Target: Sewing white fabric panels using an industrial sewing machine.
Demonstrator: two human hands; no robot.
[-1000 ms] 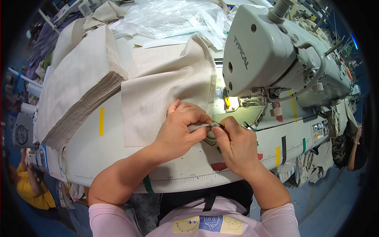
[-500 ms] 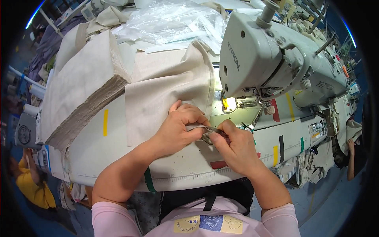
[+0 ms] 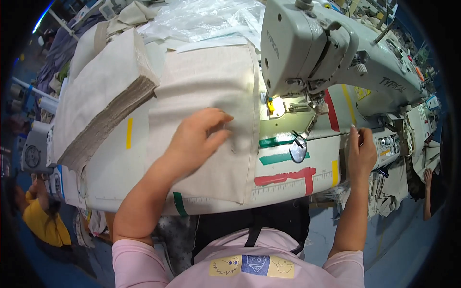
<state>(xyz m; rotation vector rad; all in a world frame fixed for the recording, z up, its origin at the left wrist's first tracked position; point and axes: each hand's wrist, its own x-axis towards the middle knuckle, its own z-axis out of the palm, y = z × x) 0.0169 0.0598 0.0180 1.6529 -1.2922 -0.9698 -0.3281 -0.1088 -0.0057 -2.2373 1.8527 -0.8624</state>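
The small piece worked between both hands before is gone: the left hand (image 3: 199, 139) is laid open on the cloth (image 3: 206, 120), while the right hand (image 3: 361, 152), seemingly empty, is curled at the counter (image 3: 288, 180) edge.

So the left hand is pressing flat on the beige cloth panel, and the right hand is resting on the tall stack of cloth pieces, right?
Not quite. In the head view the left hand does lie flat on the beige cloth panel, but the right hand is at the right end of the sewing table, past the coloured tape marks. The stack of cloth pieces sits far left, untouched.
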